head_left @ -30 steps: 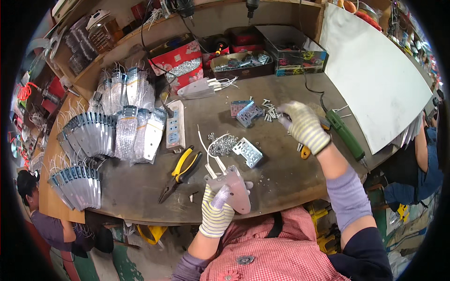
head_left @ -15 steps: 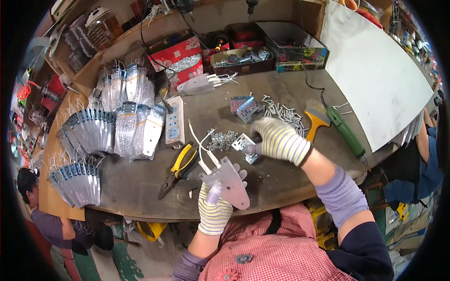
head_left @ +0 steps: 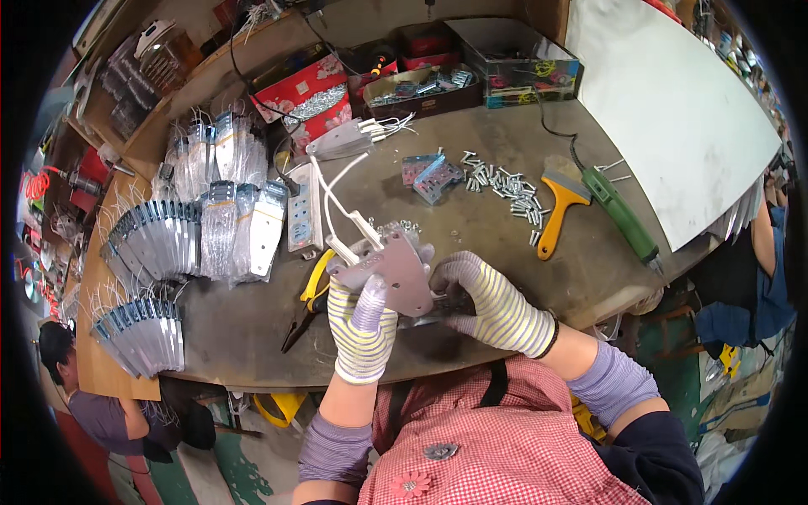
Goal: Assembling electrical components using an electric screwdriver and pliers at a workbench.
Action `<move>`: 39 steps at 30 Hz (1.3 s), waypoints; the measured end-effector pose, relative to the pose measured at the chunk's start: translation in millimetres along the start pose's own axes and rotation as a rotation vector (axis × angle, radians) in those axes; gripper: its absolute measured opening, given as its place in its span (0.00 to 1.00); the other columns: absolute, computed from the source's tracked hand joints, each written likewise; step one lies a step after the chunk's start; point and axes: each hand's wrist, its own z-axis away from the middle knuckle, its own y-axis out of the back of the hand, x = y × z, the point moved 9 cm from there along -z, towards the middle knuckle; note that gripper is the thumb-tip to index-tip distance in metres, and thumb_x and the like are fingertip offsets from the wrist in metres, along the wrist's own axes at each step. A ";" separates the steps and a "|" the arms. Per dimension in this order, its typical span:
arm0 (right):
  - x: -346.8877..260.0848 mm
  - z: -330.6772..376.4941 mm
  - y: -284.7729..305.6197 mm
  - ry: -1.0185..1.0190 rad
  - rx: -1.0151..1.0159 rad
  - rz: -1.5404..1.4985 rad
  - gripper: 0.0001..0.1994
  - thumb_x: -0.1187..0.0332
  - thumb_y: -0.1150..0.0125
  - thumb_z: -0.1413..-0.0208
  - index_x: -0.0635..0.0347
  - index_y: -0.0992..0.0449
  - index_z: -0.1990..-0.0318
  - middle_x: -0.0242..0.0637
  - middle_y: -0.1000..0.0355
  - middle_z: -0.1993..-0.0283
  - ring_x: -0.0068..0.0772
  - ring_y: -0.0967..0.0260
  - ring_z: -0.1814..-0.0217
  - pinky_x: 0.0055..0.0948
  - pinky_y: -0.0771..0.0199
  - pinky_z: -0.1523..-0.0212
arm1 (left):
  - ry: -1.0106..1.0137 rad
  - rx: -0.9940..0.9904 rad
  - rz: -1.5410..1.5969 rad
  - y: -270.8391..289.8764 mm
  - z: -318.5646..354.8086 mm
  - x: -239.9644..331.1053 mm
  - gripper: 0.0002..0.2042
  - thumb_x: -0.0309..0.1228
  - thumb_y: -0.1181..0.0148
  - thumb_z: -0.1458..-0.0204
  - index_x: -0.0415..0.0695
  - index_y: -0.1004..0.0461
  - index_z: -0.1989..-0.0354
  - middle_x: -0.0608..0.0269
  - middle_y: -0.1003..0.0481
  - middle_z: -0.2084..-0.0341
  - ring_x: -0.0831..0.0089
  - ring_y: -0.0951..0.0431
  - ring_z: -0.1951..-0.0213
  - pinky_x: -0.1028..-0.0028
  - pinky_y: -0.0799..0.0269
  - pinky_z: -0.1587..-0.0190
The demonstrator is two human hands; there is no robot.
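Left hand grasps grey plate above worktop, near front edge. Right hand just beside, fingers curled; grasp cannot be told. Advisable: plate steady, white wires clear of both hands.

A green, rod-shaped power tool had a black cord. Just left of it, a flat-bladed scraper was orange-yellow. Farther left of the tool, knitted gloves on the left hand and right hand bore white, yellow and grey stripes; a flat plate was mauve-grey, its leads white.
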 end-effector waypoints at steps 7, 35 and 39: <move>1.3 4.0 -7.0 0.011 -0.036 -0.064 0.36 0.82 0.35 0.59 0.59 0.39 0.38 0.42 0.31 0.56 0.43 0.29 0.54 0.34 0.28 0.50 | 0.005 0.015 -0.147 12.6 8.0 4.9 0.20 0.28 0.36 0.50 0.34 0.31 0.49 0.53 0.26 0.53 0.69 0.24 0.55 0.68 0.29 0.48; 35.5 19.7 54.7 -0.400 0.465 -0.935 0.14 0.75 0.35 0.48 0.63 0.27 0.54 0.34 0.27 0.58 0.23 0.28 0.57 0.25 0.25 0.54 | 0.461 -0.238 -0.218 -45.4 22.3 -48.0 0.21 0.33 0.40 0.45 0.34 0.31 0.46 0.57 0.23 0.57 0.72 0.21 0.61 0.73 0.26 0.55; 39.1 22.8 53.4 -0.393 0.441 -0.910 0.13 0.73 0.35 0.48 0.65 0.28 0.55 0.35 0.27 0.59 0.23 0.28 0.59 0.24 0.25 0.57 | 0.545 -0.250 -0.083 -54.4 29.0 -54.5 0.21 0.37 0.43 0.42 0.32 0.31 0.48 0.52 0.23 0.57 0.65 0.20 0.61 0.68 0.23 0.56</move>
